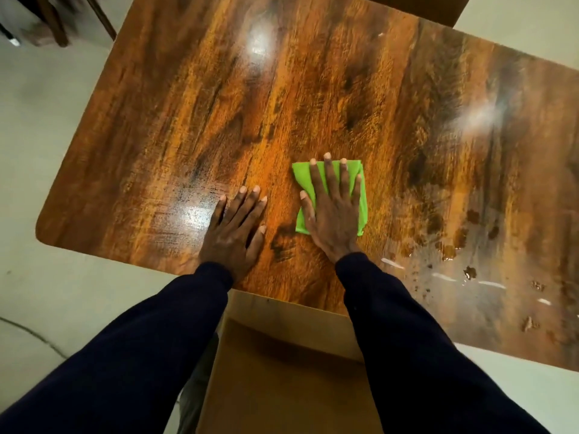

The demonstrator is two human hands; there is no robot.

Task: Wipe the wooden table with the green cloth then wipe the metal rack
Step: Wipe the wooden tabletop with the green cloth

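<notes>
A person's right hand [333, 214] lies flat on a folded bright green cloth [363, 198], fingers straight and spread apart, pressing it against the glossy top of a dark brown wood-grain table with rounded corners [313, 89]. Nothing is gripped or pinched; the palm and fingers simply bear down on the fabric. The cloth sits near the table's near edge, roughly at the middle of its width, with its corners showing beyond the fingertips and along the outer side of the hand.

The left hand [235, 233] rests just beside it on bare wood, palm down, fingers straight and slightly fanned, not touching the cloth. Both arms wear dark navy long sleeves [407, 339].

The tabletop shines under overhead lights, with bright reflections near its far edge, at its right side and close to the left hand. To the right of the cloth the surface is wet: a film of moisture, droplets and pale streaks [454, 252] spread toward the near right edge.

Below the table's near edge, between the arms, stands a tan flat-sided object [282, 371]; whether it is a chair or a box cannot be told. The room has a pale, smooth floor [31, 151]. Dark wooden furniture legs [56, 23] stand on it at the upper left, blurred, beyond the table's far corner.
</notes>
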